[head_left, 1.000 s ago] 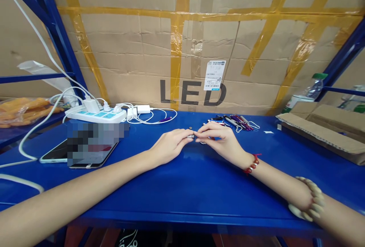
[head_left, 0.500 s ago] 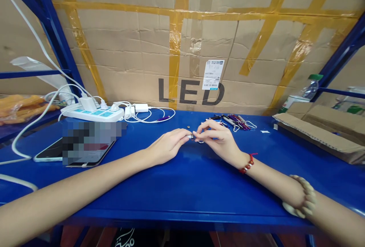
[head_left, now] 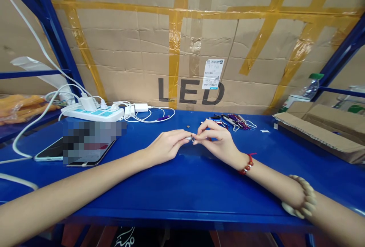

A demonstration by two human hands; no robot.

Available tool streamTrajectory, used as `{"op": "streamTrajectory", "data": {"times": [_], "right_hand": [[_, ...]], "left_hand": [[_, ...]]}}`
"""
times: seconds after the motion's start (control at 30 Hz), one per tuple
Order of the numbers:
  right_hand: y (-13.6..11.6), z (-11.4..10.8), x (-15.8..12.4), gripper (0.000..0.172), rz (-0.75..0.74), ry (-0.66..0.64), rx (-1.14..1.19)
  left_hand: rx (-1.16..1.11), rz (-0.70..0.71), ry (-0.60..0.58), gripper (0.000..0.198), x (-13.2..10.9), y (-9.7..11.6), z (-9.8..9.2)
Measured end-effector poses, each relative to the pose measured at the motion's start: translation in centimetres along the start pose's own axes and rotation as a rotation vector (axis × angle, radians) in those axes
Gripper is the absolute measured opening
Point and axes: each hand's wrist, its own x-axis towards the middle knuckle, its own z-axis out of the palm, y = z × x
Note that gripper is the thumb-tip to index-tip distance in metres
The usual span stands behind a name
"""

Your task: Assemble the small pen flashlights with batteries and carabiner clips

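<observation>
My left hand [head_left: 165,146] is closed, pinching a small silvery cylinder-like piece [head_left: 188,138] between thumb and fingers above the blue tabletop. Facing it, my right hand [head_left: 218,138] has its thumb and index finger pinched on a small dark, shiny piece [head_left: 193,139], right at the end of the silvery one. Whether the two pieces are joined is too small to tell. A small round disc [head_left: 188,126] lies on the table just beyond my fingertips. Behind my right hand is a pile of slim coloured metal tubes with clips [head_left: 235,121], partly hidden by the hand.
On the left, a white power strip [head_left: 94,113] with plugs and cables stands behind two phones [head_left: 91,157]. An open cardboard box [head_left: 322,129] sits at the right, with a plastic bottle [head_left: 306,89] behind it. A large taped carton [head_left: 128,49] forms the back wall.
My right fingertips have shifted slightly, and more of the small silvery and dark pieces shows between my hands. My left hand stays almost in place.
</observation>
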Motion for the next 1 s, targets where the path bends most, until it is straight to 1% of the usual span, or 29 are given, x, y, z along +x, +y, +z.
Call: {"op": "streamTrajectory", "data": {"times": [0.13,0.33,0.47,0.57,0.73,0.83,0.9,1.0], "right_hand": [[-0.4,0.3,0.3,0.026,0.087,0.043,0.02],[-0.4,0.7,0.2,0.031,0.267,0.03,0.098],[-0.3,0.8,0.2,0.032,0.304,0.036,0.111],[-0.1,0.7,0.2,0.03,0.309,0.028,0.106],[0.6,0.4,0.3,0.023,0.285,-0.026,0.103],[0.9,0.3,0.3,0.019,0.278,-0.052,0.081],[1.1,0.1,0.3,0.019,0.276,-0.074,0.03],[1.2,-0.4,0.3,0.026,0.27,-0.122,-0.143]], "left_hand": [[0.041,0.026,0.062,0.028,0.0,-0.1,0.1],[0.087,0.087,0.145,0.027,0.0,-0.3,0.3],[0.097,0.102,0.182,0.026,0.0,-0.6,0.5],[0.09,0.059,0.177,0.027,0.1,-0.7,0.6],[0.062,-0.054,0.102,0.027,0.3,-0.6,0.4],[0.039,-0.12,0.091,0.026,0.5,-0.6,0.3],[0.026,-0.17,0.088,0.025,0.5,-0.6,0.3],[-0.001,-0.241,0.094,0.023,0.6,-0.7,0.3]]}}
